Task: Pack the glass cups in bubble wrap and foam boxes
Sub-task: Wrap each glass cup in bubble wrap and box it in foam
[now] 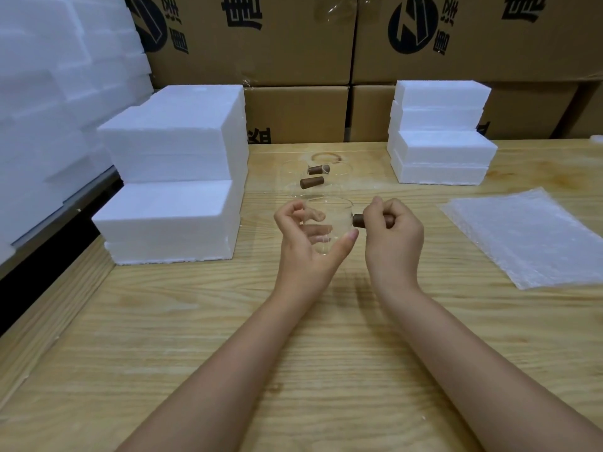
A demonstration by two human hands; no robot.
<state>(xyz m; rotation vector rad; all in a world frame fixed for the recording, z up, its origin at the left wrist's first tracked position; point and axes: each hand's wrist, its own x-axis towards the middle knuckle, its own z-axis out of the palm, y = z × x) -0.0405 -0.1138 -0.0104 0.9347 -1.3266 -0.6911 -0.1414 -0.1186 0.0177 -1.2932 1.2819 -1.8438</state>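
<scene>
Right grip (393, 231) hides most of the glass cup's (336, 212) brown handle (358, 220).

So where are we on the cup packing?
Early. Done: no wrapped cup visible; what the closed foam boxes hold can't be seen. In hand: one glass cup, left hand around its body, right hand gripping its brown handle. Remaining: two more cups sitting bare behind it, and the bubble wrap sheets lying flat at right.

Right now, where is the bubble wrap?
In the head view, the bubble wrap lies flat on the right of the wooden table, in front of the smaller stack of foam boxes.
</scene>
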